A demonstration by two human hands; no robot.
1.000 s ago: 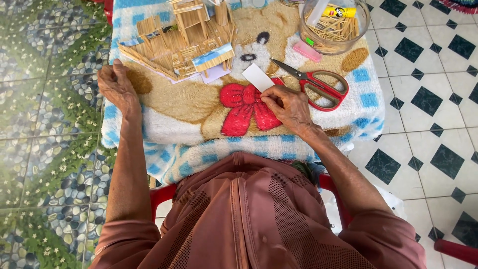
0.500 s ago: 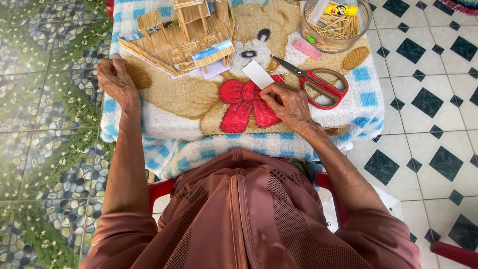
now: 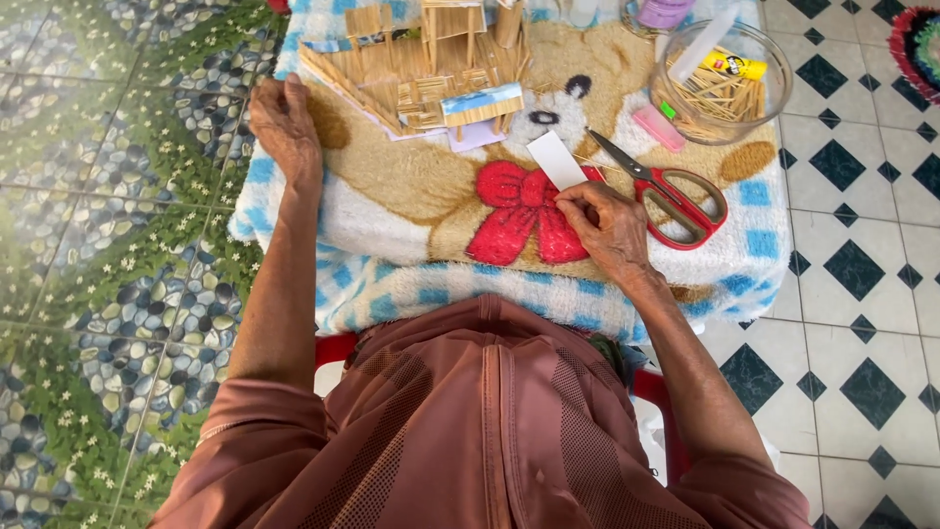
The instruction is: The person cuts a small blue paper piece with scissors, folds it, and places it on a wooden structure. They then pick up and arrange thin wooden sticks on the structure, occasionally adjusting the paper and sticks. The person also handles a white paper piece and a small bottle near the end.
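Note:
My left hand (image 3: 284, 122) rests on the blanket-covered table (image 3: 392, 294) beside the left end of a small house model made of wooden sticks (image 3: 431, 69); its fingers lie loosely bent and hold nothing. My right hand (image 3: 602, 223) lies on the red bow printed on the blanket, fingertips pinched at the lower end of a white paper strip (image 3: 554, 159). Red-handled scissors (image 3: 666, 191) lie just right of that hand.
A clear round bowl (image 3: 720, 83) with several thin wooden sticks, a yellow tube and a white stick stands at the back right. A pink eraser-like block (image 3: 658, 127) lies by it. Pebble-pattern floor is left, black-and-white tiles right. A red chair edge (image 3: 333, 348) shows below.
The camera view has shifted slightly; the table sits lower in the picture. My right hand has slid a little toward the paper strip. My left hand stays in place.

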